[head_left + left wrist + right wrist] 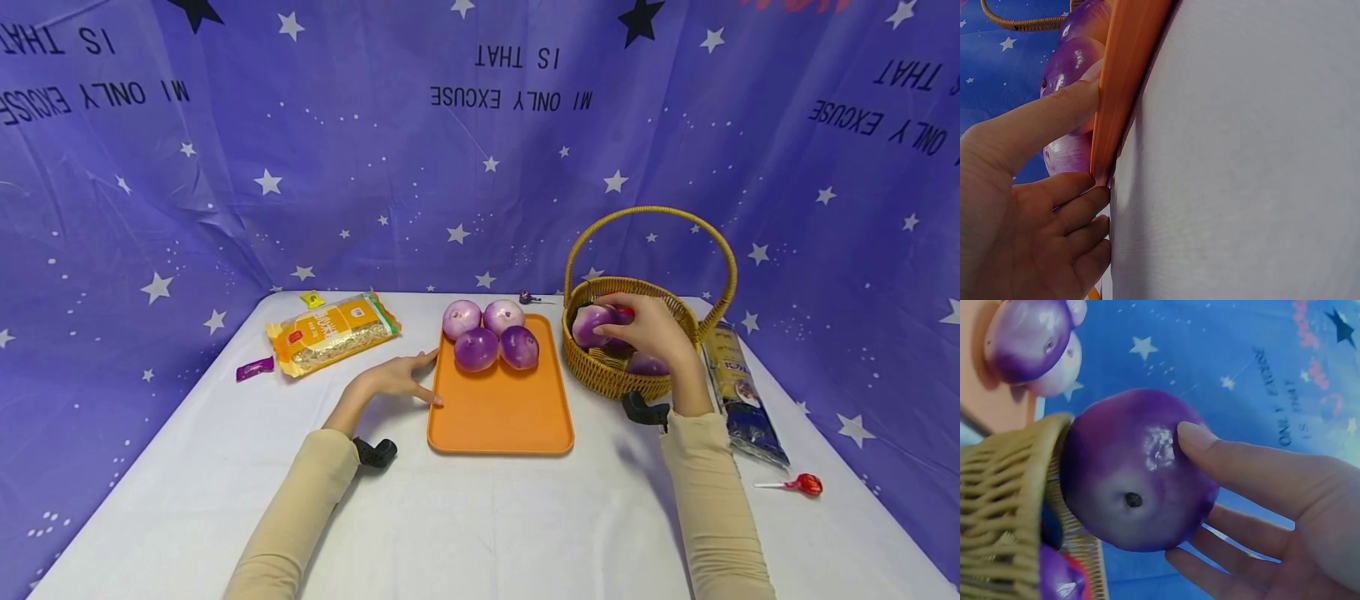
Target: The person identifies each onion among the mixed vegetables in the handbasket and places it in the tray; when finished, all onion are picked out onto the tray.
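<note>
In the head view my right hand (652, 327) is over the wicker basket (603, 383), pinching a glossy round purple fruit (588, 327) between thumb and fingers. The right wrist view shows that fruit's dark dimple, beside the basket's rim. Inside the basket lie another purple fruit (647, 364) and something red, partly hidden. My left hand (390, 379) touches the left rim of an orange tray (502, 425), its thumb (1054, 112) laid over the edge and its other fingers against the side. Several purple-and-white fruits (476, 350) sit grouped at the tray's far end.
A yellow food packet (337, 333), a yellow candy (312, 298) and a purple candy (255, 369) lie at left. Behind the tray is a dark lollipop (527, 297). A blue-and-gold packet (742, 400) and a red lollipop (808, 485) are at right. The basket's handle (651, 208) arches high.
</note>
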{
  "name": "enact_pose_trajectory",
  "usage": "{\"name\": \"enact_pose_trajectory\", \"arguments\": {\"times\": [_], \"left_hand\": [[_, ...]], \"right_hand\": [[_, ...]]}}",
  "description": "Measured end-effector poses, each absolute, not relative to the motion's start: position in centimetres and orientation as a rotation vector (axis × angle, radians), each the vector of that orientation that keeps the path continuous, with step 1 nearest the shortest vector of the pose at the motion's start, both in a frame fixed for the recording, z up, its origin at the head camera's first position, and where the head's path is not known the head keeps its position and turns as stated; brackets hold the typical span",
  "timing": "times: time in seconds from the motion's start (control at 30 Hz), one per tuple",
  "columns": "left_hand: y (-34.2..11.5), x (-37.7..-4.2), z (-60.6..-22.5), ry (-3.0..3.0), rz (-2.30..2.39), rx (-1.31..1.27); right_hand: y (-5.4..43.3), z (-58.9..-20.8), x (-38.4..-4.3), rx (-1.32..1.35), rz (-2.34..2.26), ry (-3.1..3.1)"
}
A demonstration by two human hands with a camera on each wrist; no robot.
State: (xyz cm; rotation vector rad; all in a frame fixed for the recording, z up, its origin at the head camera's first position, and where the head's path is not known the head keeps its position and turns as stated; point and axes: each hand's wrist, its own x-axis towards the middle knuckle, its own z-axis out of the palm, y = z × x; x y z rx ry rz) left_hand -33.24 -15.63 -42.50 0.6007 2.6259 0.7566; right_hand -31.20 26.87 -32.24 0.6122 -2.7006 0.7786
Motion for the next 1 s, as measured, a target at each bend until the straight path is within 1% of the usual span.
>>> {"name": "enact_pose_trajectory", "arguments": {"times": [0.2, 0.4, 0.63, 1.0], "left_hand": [[-15.6, -33.1, -42.3, 2.631, 0.745, 0.597], [-15.6, -33.1, -42.3, 2.631, 0.744, 0.595], [-15.6, -33.2, -42.4, 2.629, 0.734, 0.594], [-15.6, -33.3, -42.4, 2.631, 0.732, 0.599]], "right_hand": [[25.1, -31.4, -30.2, 0.63, 0.853, -2.595], [22.2, -31.5, -29.6, 0.771, 0.892, -2.525], [18.6, -33.1, -29.8, 0.961, 0.883, -2.567], [14.9, -36.2, -29.6, 1.119, 0.806, -2.676]]}}
